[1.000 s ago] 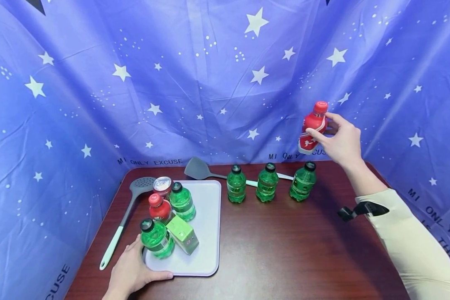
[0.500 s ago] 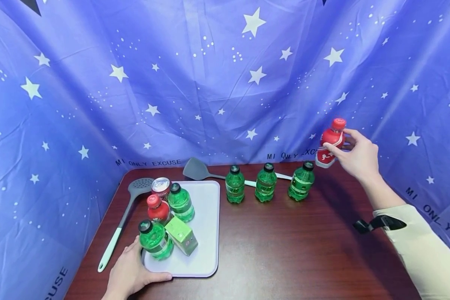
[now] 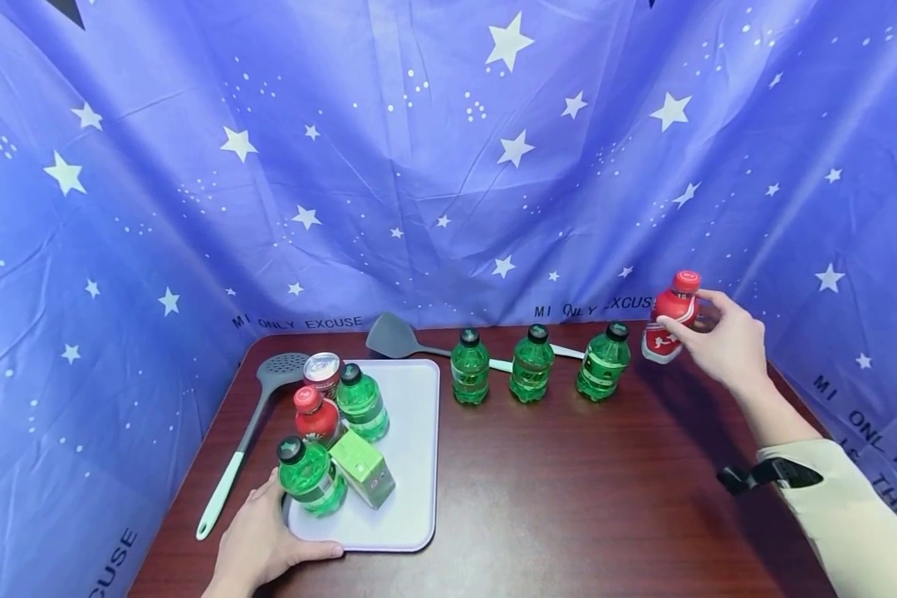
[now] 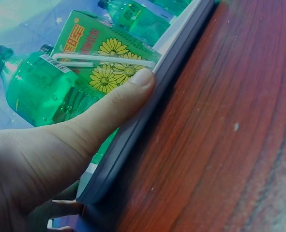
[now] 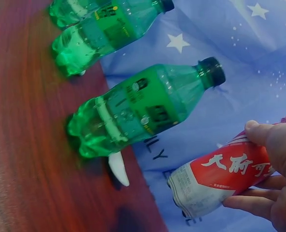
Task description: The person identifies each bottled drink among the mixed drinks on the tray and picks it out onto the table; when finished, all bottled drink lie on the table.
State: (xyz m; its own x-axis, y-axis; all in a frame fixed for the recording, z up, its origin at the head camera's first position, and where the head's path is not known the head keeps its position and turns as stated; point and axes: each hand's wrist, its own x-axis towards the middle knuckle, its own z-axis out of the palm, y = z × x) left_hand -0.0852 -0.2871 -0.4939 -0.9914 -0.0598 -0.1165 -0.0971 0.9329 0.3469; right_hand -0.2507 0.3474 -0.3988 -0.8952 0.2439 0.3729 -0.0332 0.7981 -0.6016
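Note:
My right hand (image 3: pixel 728 340) holds a red-capped cola bottle (image 3: pixel 674 309) around its middle, above the table's back right corner. In the right wrist view the bottle's red and white label shows, and its base hangs free. My left hand (image 3: pixel 257 531) grips the near left corner of a pale tray (image 3: pixel 414 448), thumb along the front rim. Its other fingers are partly hidden. On the tray stand a green bottle (image 3: pixel 310 477), a green drink carton (image 4: pixel 92 53), a red-capped bottle (image 3: pixel 317 415), another green bottle (image 3: pixel 364 403) and a can (image 3: pixel 323 370).
Three green bottles stand in a row: left (image 3: pixel 469 370), middle (image 3: pixel 532 365) and right (image 3: pixel 603 364). A grey spatula (image 3: pixel 394 336) lies behind them. A slotted turner (image 3: pixel 254 415) lies left of the tray. A starry blue curtain (image 3: pixel 448 166) borders the table (image 3: pixel 568 498).
My right hand has moved right and down with the cola bottle, from above the right green bottle to beside it. The left hand and the tray have stayed put.

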